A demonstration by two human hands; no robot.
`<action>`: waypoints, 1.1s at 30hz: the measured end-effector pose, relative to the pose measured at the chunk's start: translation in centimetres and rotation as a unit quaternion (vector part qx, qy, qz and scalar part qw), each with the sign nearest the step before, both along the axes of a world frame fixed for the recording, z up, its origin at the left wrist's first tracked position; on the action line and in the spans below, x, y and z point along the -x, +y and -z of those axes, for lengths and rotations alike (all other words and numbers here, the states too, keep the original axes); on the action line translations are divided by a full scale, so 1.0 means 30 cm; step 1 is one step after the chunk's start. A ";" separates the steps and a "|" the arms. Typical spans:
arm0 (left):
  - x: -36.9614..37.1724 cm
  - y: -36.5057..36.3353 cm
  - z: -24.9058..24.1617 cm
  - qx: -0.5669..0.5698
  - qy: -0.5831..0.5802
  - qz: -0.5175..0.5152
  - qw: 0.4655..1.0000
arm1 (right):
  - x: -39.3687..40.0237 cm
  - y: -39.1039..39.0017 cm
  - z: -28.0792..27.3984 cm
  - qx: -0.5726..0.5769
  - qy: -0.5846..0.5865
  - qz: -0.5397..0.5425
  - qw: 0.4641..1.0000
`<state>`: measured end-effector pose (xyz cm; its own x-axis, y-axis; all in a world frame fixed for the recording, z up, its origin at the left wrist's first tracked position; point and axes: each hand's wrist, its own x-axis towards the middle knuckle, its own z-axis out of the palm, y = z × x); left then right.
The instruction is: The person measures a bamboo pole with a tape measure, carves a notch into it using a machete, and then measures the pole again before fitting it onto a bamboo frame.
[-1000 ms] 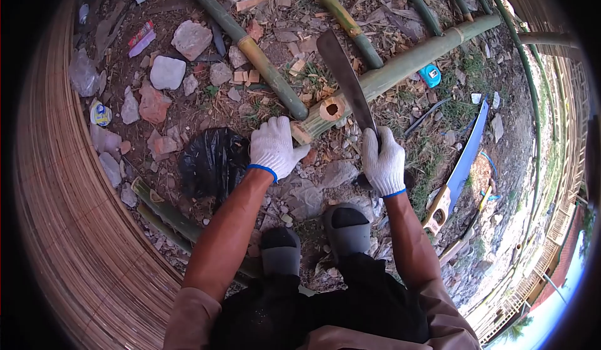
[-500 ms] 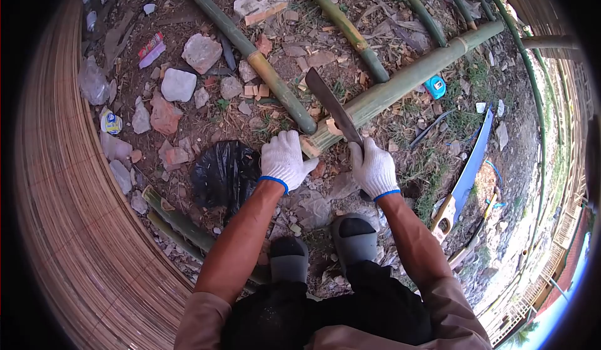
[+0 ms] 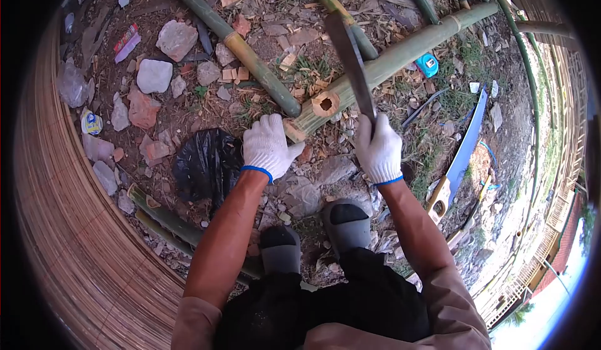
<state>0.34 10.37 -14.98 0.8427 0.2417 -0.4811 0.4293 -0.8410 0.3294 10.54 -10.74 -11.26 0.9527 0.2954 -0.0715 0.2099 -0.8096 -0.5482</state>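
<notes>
Head view, and the machete [image 3: 350, 59] is back up in the air: half a second ago its blade was down against the cut end of the bamboo pole [image 3: 400, 52], now it stands raised and tilted over that pole once more, much as it was a second ago. So that is one chop landed and the blade lifted clear for what looks like another. The right hand [image 3: 379, 149] is closed tight around the handle, white glove wrapped all the way. The left hand [image 3: 268, 146] presses down on the near end of the pole, fingers curled over it, thumb out, pinning it to the ground just below the hollow hole [image 3: 325, 104] in its side. That hole shows again now the blade is off it. Chips lie scattered round the pole, a black bag [image 3: 206, 165] sits just left of the left wrist, and a saw [image 3: 460, 162] lies off to the right.
</notes>
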 end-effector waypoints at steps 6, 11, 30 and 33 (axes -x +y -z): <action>0.000 0.002 0.017 -0.019 -0.012 0.014 1.000 | -0.024 -0.004 -0.048 -0.002 -0.039 -0.051 0.998; -0.009 -0.002 0.005 -0.019 -0.027 0.020 0.999 | -0.030 0.017 0.037 0.103 0.043 -0.142 0.983; -0.008 0.005 0.005 -0.016 0.022 0.007 1.000 | -0.029 -0.007 -0.059 0.101 0.039 -0.149 0.983; 0.003 0.000 0.017 -0.018 0.013 0.014 1.000 | -0.021 0.022 -0.091 -0.076 0.005 0.015 0.997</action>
<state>0.26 10.36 -15.48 0.8366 0.2363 -0.4942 0.4142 -0.8633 0.2883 11.16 -10.08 -8.54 0.9607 0.2750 -0.0378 0.1809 -0.7234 -0.6663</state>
